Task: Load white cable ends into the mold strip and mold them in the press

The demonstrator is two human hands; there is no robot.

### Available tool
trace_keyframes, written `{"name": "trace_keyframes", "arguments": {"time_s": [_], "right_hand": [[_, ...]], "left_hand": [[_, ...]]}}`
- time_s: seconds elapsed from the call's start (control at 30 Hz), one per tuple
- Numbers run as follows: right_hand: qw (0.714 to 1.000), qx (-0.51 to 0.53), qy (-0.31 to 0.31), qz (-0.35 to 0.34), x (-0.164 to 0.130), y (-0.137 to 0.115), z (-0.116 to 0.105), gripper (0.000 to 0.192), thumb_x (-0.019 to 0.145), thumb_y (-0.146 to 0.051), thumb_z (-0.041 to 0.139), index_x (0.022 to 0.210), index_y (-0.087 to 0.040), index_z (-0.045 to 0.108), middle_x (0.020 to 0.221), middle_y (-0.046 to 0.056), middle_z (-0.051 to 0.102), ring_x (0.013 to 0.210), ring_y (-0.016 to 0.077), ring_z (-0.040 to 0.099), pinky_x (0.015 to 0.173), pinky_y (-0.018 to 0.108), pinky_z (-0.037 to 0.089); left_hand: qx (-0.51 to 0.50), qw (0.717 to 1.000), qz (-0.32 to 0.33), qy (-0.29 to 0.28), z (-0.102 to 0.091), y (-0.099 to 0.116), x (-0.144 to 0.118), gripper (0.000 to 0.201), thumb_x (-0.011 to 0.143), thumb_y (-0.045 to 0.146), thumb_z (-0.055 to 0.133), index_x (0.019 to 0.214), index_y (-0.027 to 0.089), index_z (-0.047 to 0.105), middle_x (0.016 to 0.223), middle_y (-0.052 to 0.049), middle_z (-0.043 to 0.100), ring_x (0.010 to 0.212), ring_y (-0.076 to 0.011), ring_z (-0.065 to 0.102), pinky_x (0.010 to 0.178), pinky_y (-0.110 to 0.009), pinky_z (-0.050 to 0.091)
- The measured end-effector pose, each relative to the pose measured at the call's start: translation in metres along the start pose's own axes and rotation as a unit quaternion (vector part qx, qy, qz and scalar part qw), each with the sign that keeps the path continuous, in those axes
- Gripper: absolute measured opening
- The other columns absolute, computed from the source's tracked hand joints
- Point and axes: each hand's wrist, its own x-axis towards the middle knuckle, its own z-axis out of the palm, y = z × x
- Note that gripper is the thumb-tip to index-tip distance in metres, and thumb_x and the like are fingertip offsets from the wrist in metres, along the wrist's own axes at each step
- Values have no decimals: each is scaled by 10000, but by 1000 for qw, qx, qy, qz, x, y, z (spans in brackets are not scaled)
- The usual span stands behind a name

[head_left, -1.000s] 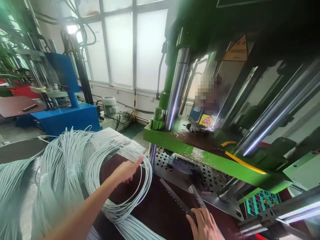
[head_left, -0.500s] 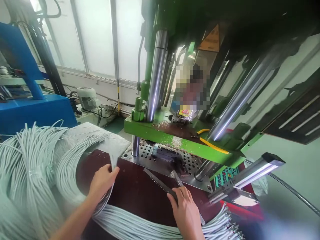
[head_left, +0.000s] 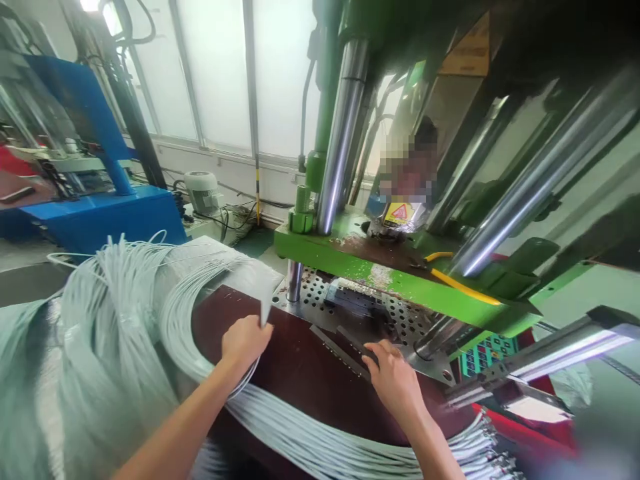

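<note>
My left hand (head_left: 247,343) is closed around a bunch of thin white cables (head_left: 185,333), whose blurred ends stick up above the fingers. My right hand (head_left: 397,377) grips the near end of a dark metal bar (head_left: 354,341) between thumb and fingers. Alongside it, a second dark bar (head_left: 340,352) with a row of small marks lies on the dark brown tabletop (head_left: 295,380). More white cables (head_left: 320,427) run along the near edge, passing below my right forearm. Their metal-tipped ends (head_left: 487,443) gather at the lower right.
A green press (head_left: 340,250) with steel columns stands ahead, above a perforated plate (head_left: 310,293) holding a dark metal mould (head_left: 350,297). A big heap of white cables (head_left: 110,320) lies left. At right are a metal arm (head_left: 540,367) and a keypad (head_left: 487,357). Someone is behind the press.
The view has shifted left, so the scene sits further right. My right hand has moved onto the farther bar, and the two bars lie nearly parallel. My left hand keeps hold of the cables.
</note>
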Motion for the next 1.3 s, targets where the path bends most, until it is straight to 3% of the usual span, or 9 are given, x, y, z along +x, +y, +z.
{"name": "trace_keyframes", "arguments": {"time_s": [0.17,0.37,0.47,0.57,0.67,0.77,0.87,1.1,1.3], "right_hand": [[998,54,33,-24,-1,-38,-3,278,916,-291,426,1106,-180,596,1036,97,634,1001,272,583,850,398,464],[951,229,-188,-89,-41,-86,-3,246,926,-403,437,1070,-289,599,1002,-6,647,877,175,643,729,274,501],[945,232,-209,-97,-44,-106,-2,233,919,-378,453,1054,-276,613,957,-1,651,871,182,640,728,269,488],[941,234,-217,-112,-38,-125,-3,205,906,-342,474,1029,-281,627,941,3,649,877,194,634,732,272,475],[935,236,-239,-118,-32,-142,-4,179,884,-330,509,1005,-290,634,961,4,637,933,212,615,766,293,457],[929,246,-256,-109,-29,-149,-4,167,879,-350,517,982,-294,637,936,-5,623,929,213,602,769,305,431],[919,268,-275,-91,-27,-149,-7,182,887,-397,504,914,-292,650,887,-18,616,890,194,593,739,288,405],[901,298,-309,-66,-18,-148,-11,235,858,-473,535,888,-286,674,873,-23,638,864,175,573,734,271,374],[898,297,-318,-66,-9,-150,0,206,827,-401,565,741,-234,649,807,-12,666,830,184,582,678,269,359]], "left_hand": [[32,999,30,-32,7,5,2,406,855,512,485,899,136,629,885,-98,683,807,-215,639,738,-376,471],[-6,995,81,-49,-13,-11,-14,590,813,713,348,834,188,615,835,-101,692,781,-279,645,631,-337,413],[-31,991,113,-64,-26,-22,-27,560,836,696,316,811,212,597,792,-71,680,740,-253,625,610,-316,377],[-53,982,154,-95,-32,-35,-42,503,730,708,509,716,212,590,755,-62,656,744,-258,596,627,-314,355],[-96,973,175,-117,-32,-45,-48,341,663,530,674,722,203,594,767,-44,629,757,-236,557,644,-305,346],[-177,956,178,-149,-31,-51,-45,148,712,345,615,724,203,576,673,22,570,640,-151,498,574,-257,331],[-267,933,163,-176,-29,-56,-39,98,741,292,558,736,194,551,631,51,512,579,-108,446,526,-226,316],[-429,868,147,-201,-28,-64,-36,56,733,200,537,701,170,503,636,46,464,589,-85,399,548,-221,303],[-486,836,143,-209,-30,-67,-39,53,702,162,569,680,159,520,622,43,461,582,-81,385,543,-228,279]]}}
